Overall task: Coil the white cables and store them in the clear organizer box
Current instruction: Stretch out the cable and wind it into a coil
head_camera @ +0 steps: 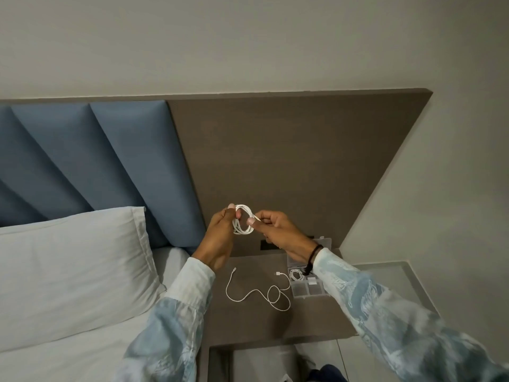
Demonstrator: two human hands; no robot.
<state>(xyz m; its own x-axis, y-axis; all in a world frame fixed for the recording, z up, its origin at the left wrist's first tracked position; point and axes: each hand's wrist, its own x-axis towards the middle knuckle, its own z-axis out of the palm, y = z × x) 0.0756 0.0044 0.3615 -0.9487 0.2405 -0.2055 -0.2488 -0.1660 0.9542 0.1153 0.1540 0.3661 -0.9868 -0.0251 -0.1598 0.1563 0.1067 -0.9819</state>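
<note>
A coiled white cable [243, 219] hangs in the air in front of the wooden headboard, held between both hands. My left hand [220, 235] pinches the coil's left side. My right hand [278, 230] grips its right side, thumb on the loops. Below them a loose white cable [257, 293] lies uncoiled on the brown nightstand [248, 323]. The clear organizer box [307, 288] sits open at the nightstand's right, partly hidden by my right wrist. One of its compartments holds another small coiled white cable [296, 274].
A white pillow [68, 266] and the bed lie to the left. Blue padded panels [110, 161] and the brown headboard [289, 161] rise behind. A dark socket plate [268, 245] sits in the headboard just above the nightstand. A glass surface [385, 279] is at right.
</note>
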